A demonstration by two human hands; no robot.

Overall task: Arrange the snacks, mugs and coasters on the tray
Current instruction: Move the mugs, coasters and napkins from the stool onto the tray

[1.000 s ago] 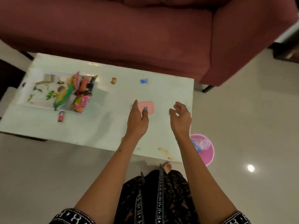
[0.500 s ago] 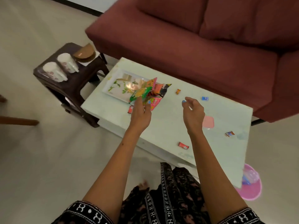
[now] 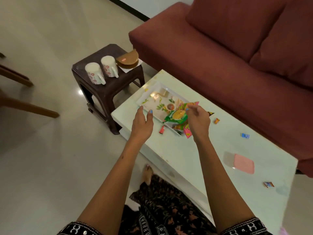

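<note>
1. White tray (image 3: 149, 106) on pale table (image 3: 211, 150), holding green snack packet (image 3: 176, 117) and pink packet (image 3: 188, 132), just under right hand (image 3: 198, 121).
2. Both hands loosely open, empty; left hand (image 3: 141, 123) above tray's near edge.
3. Two mugs (image 3: 101, 70), upside down on dark stool (image 3: 108, 85), well beyond left hand.
4. Pink coaster (image 3: 243, 163) and small candies (image 3: 245, 136) scattered right of right hand.
</note>
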